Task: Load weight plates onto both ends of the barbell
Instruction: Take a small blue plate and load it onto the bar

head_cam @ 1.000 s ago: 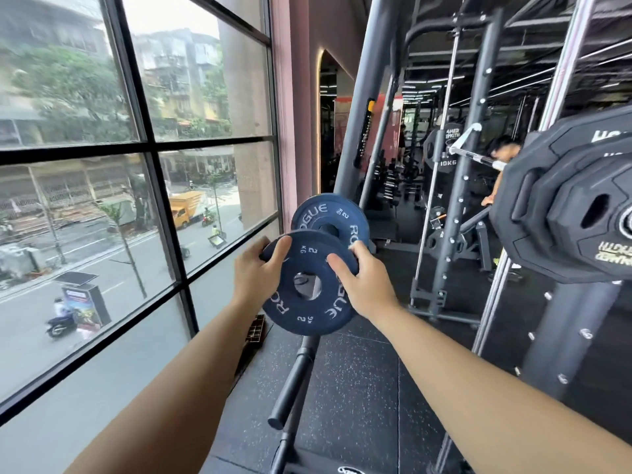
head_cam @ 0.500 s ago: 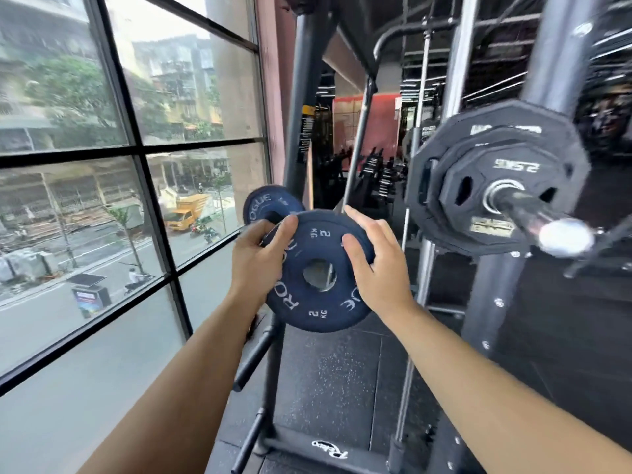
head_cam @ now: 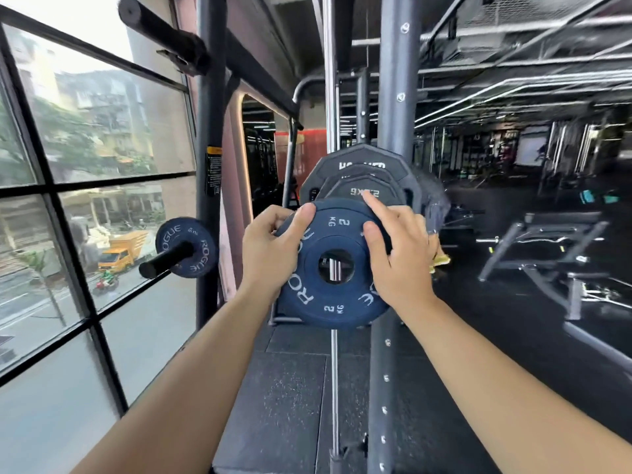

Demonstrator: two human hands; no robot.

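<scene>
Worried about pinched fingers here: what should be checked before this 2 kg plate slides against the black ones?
1. Both hands on blue plate: ok, left hand and right hand hold opposite rims.
2. Hole lined up with sleeve: cannot tell, plate hides it.
3. Fingers clear of back face: not ok, left fingers wrap behind rim.
4. Black plates stacked behind: ok.
5. Spare plate parked on peg: ok.

Both arms reach forward, left hand [head_cam: 270, 249] and right hand [head_cam: 402, 258] clasping the plate [head_cam: 307, 297] between them.
</scene>
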